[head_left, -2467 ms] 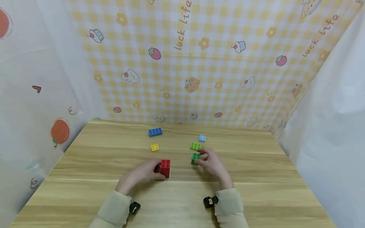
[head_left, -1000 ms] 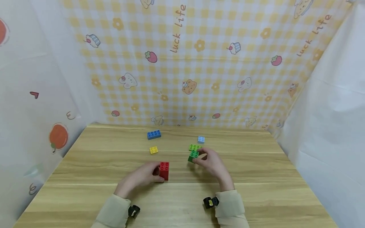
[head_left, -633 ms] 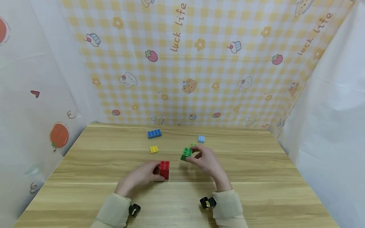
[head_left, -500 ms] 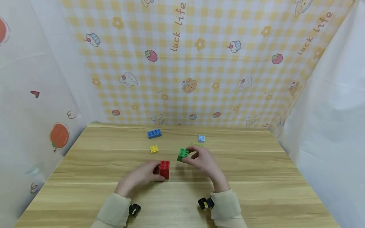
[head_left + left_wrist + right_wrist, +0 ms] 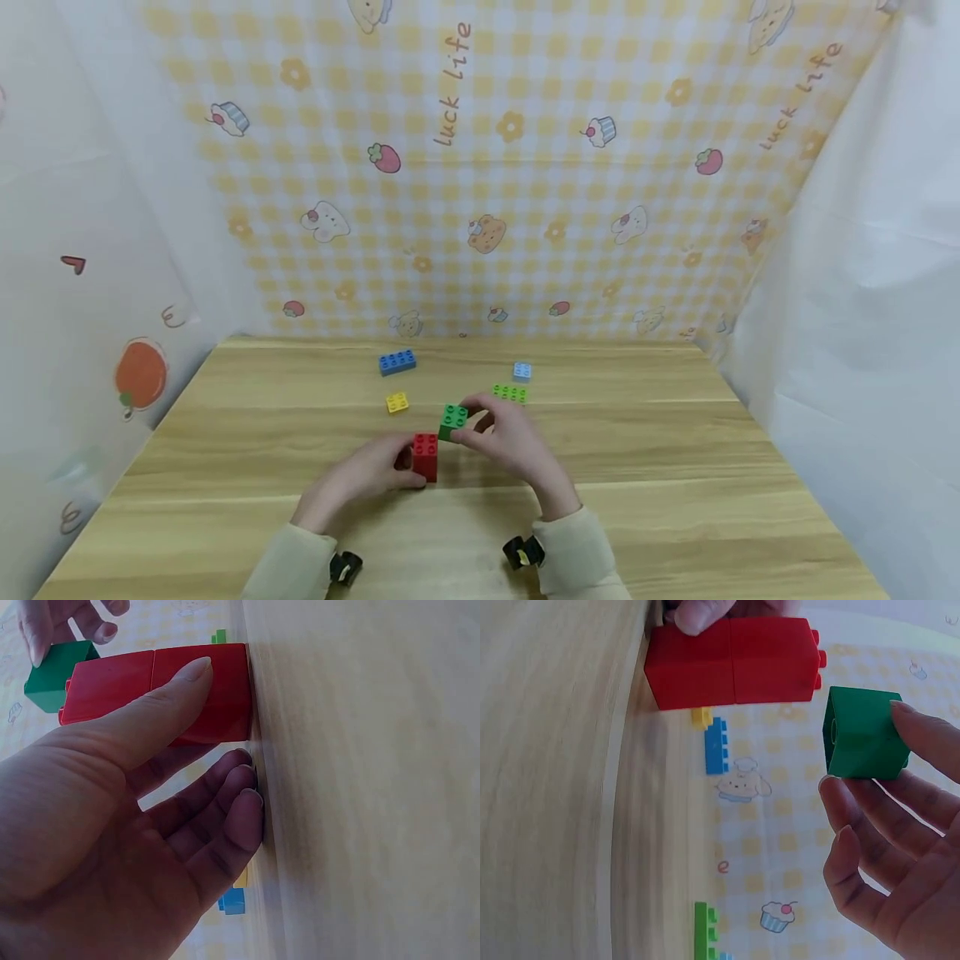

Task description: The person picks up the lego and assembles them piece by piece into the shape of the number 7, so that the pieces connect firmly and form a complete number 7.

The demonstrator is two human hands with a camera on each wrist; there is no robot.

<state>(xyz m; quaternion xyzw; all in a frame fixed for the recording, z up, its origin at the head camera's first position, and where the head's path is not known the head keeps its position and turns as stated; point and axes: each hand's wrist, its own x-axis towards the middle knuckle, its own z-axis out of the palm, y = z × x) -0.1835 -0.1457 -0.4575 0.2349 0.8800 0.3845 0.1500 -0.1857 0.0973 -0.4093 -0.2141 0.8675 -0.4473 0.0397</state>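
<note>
Red bricks, two stacked upright (the seam between them showed in both wrist views), stood on the table (image 5: 697, 467) in the grip of the left hand (image 5: 367, 468), its thumb laid across the near face of the red stack (image 5: 425, 464) and its lower fingers bent near the wood. The right hand (image 5: 512, 437) pinched a green brick (image 5: 452, 425) between thumb and fingers, clear of the tabletop, studs up, near the top of the red stack but apart from it. The two hands were close, with the bricks between them. Beyond the left hand lay a small yellow brick (image 5: 397, 403), and behind that a longer blue brick (image 5: 397, 363); past the right hand were a lime-green brick (image 5: 510, 393) and, just behind it, a small light-blue brick (image 5: 522, 372). Pale sleeves (image 5: 577, 554) covered both forearms, and a yellow-checked cloth (image 5: 525, 183) with cupcakes, strawberries and flowers hung behind the table
</note>
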